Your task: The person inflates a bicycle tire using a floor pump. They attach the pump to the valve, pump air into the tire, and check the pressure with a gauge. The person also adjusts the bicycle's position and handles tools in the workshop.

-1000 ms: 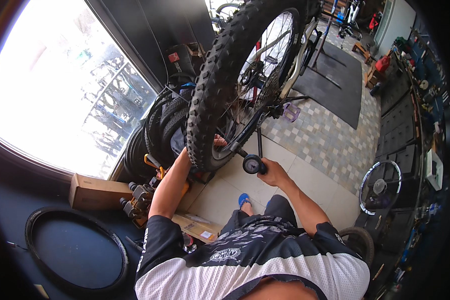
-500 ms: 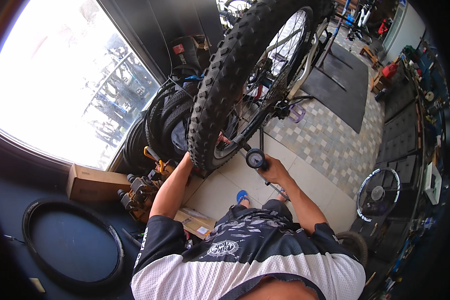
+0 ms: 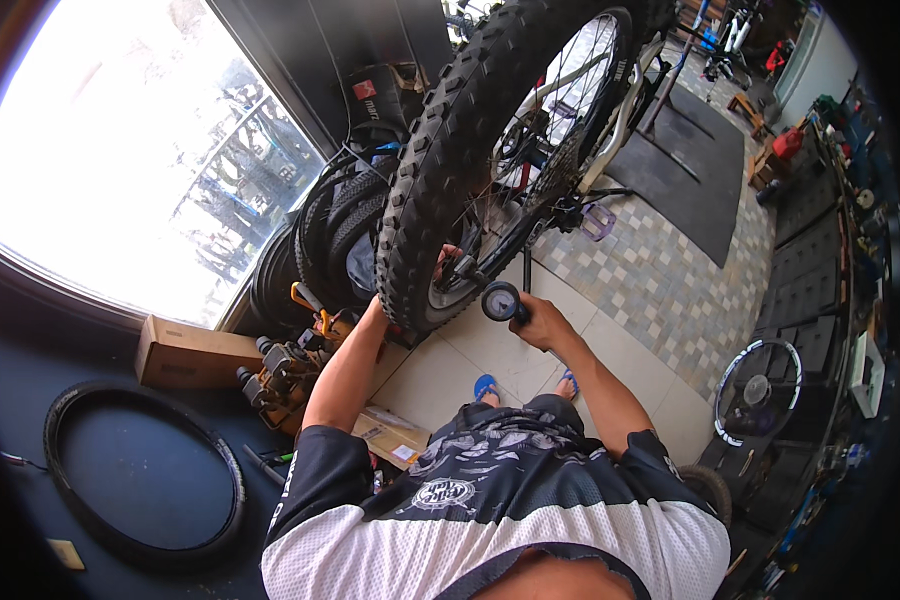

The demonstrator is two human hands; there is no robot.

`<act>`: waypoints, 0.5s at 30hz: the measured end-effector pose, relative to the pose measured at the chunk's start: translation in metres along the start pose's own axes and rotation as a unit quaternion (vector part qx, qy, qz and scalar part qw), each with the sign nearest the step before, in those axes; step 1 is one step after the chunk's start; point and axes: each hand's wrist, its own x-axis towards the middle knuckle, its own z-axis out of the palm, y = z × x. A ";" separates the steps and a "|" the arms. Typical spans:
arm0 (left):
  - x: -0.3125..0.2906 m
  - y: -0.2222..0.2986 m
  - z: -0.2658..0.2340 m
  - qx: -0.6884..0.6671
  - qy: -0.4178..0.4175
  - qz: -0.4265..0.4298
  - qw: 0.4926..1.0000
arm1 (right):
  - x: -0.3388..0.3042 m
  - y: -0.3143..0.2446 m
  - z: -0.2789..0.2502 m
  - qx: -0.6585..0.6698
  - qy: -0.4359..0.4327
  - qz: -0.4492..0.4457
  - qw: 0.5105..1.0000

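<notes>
A bicycle's knobbly black tyre (image 3: pixel 420 170) stands upright in front of me on its spoked wheel. My left hand (image 3: pixel 446 261) reaches round the tyre's left side. Its curled fingers show through the wheel at the inner side of the rim (image 3: pixel 452 300), but what they grip is hidden. My right hand (image 3: pixel 543 324) is closed around a black tyre inflator with a round dial gauge (image 3: pixel 502 302), to the right of the wheel's lower part. The inflator's black front end (image 3: pixel 467 270) reaches in toward the rim near my left fingers.
Several spare tyres (image 3: pixel 315 235) are piled left of the wheel, beside a cardboard box (image 3: pixel 195 353). A loose tyre (image 3: pixel 60 470) lies at the lower left. On the right are dark drawers (image 3: pixel 805 260) and a bare rim (image 3: pixel 722 400). A dark mat (image 3: pixel 685 170) covers the floor farther off.
My right hand and the inflator have shifted slightly left and up, and the gauge has turned a little. The dark hose below that hand no longer shows. My left hand's fingers show more clearly.
</notes>
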 end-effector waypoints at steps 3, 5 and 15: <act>0.002 0.005 -0.002 -0.023 -0.019 -0.015 0.999 | -0.001 -0.009 -0.004 0.023 -0.024 -0.001 0.999; 0.004 0.011 -0.001 -0.022 -0.036 -0.023 0.999 | 0.001 -0.008 -0.001 0.023 -0.021 -0.002 1.000; 0.001 0.029 0.005 -0.040 -0.065 -0.033 0.997 | -0.003 -0.013 0.013 0.024 0.033 -0.042 0.998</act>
